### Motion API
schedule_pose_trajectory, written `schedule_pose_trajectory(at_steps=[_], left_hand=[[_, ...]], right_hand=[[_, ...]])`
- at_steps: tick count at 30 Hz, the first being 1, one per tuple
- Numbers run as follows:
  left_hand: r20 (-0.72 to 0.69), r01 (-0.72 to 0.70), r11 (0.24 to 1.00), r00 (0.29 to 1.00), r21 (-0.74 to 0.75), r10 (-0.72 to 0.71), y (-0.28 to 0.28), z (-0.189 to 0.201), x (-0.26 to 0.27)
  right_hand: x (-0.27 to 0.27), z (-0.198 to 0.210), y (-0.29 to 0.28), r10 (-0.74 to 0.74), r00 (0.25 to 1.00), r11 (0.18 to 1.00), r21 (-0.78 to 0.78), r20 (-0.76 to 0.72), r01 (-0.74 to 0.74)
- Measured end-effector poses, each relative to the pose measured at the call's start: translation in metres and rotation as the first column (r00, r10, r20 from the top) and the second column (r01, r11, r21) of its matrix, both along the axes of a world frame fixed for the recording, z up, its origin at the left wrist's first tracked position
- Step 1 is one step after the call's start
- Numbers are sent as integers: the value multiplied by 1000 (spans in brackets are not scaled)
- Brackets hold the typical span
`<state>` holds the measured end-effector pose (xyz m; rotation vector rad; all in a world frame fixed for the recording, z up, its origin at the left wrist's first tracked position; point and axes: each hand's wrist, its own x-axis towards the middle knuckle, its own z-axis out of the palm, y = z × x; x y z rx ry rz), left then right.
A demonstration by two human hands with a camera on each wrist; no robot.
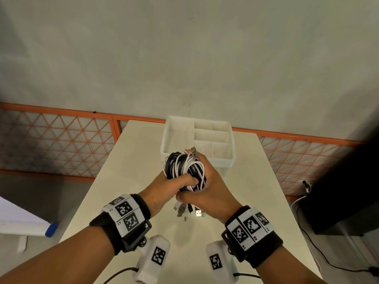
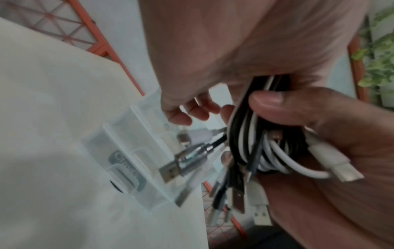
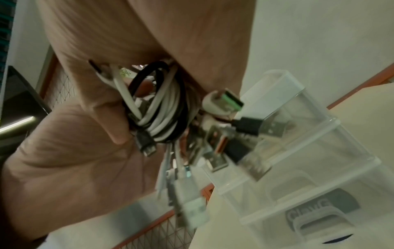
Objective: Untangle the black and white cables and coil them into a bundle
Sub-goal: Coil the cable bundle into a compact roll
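Both the left hand (image 1: 164,189) and the right hand (image 1: 207,185) clasp the coiled black and white cables (image 1: 184,167) above the table (image 1: 123,181), a light, springy bundle best gripped around its middle, plugs dangling.

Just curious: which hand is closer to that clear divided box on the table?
Right. The right hand holds the cable bundle just before the box, its fingertips nearly at the near wall; the left hand grips lower, further back.
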<state>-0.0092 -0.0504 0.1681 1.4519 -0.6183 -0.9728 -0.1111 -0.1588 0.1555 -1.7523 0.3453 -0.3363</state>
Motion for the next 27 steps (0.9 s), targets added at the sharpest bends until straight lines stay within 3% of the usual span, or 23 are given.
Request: schedule_pose_trajectory(at_steps=[8, 17, 22, 27], left_hand=[[71, -177, 984, 982, 18, 175, -1, -12, 0], [156, -402, 912, 909, 84, 386, -8, -27, -9], [-41, -318, 939, 945, 128, 325, -9, -26, -4], [-184, -9, 995, 983, 98, 27, 3, -25, 8]], right_hand=[[-4, -7, -1, -5, 997, 999, -45, -81, 1], [3, -21, 3, -32, 994, 994, -104, -103, 21], [4, -27, -2, -32, 991, 999, -31, -130, 28], [0, -28, -8, 23, 992, 994, 105, -122, -11]])
